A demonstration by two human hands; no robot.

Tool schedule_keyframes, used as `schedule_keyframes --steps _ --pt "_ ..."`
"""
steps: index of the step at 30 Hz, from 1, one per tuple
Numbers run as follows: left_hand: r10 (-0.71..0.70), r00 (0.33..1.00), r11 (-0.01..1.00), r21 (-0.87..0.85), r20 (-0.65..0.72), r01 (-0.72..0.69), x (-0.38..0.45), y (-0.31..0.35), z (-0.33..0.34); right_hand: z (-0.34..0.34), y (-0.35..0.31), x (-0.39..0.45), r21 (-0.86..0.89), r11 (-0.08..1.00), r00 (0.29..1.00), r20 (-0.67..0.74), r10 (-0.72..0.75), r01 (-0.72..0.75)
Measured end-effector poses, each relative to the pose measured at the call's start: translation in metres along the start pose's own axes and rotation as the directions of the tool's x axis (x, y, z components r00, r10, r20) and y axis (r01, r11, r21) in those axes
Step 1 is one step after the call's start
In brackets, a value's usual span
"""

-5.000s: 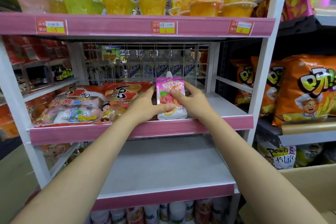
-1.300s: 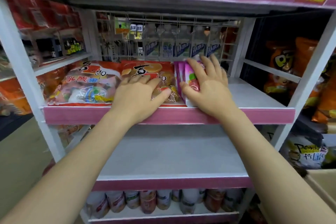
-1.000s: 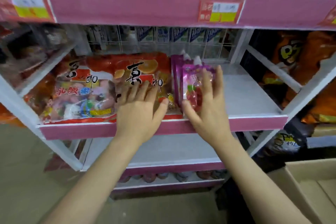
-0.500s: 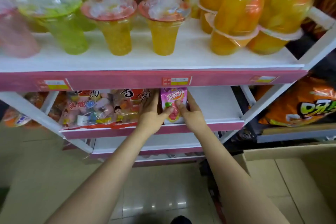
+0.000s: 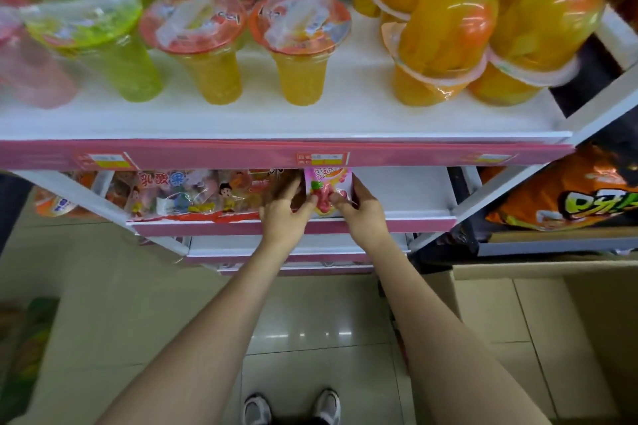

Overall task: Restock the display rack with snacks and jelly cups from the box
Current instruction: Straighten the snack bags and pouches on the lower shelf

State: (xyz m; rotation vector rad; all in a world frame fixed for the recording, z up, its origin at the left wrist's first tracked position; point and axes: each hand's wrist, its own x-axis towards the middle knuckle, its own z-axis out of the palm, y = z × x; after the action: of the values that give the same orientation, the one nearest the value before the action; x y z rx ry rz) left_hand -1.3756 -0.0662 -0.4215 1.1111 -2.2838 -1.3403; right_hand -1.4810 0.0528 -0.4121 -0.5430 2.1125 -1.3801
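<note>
Left hand (image 5: 281, 217) and right hand (image 5: 362, 214) are pinching the pink jelly pouch (image 5: 328, 188) upright, squaring it beside the snack bags (image 5: 193, 195).

Head view, steeply down, near rack (image 5: 276, 152)

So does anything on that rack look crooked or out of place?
Nothing looks spilled or damaged. The one oddity is on the top shelf: the orange domed jelly cups at the right lean against one another instead of standing upright like the tall cups beside them. Below, both hands hold the pink pouch upright.
</note>
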Motion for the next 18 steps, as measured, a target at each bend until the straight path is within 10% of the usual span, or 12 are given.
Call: schedule_keyframes --steps 10,18 --pt "0.042 0.997 0.977 -0.204 -0.066 -0.055 0.001 -0.005 0.001 0.005 0.012 0.004 -0.163 0.983 0.997 0.016 -0.082 0.083" --pt "0.122 0.993 0.992 0.033 -0.001 -0.122 -0.013 -0.001 -0.015 -0.003 0.0 -0.017 -0.142 0.989 0.998 -0.047 -0.051 0.044"
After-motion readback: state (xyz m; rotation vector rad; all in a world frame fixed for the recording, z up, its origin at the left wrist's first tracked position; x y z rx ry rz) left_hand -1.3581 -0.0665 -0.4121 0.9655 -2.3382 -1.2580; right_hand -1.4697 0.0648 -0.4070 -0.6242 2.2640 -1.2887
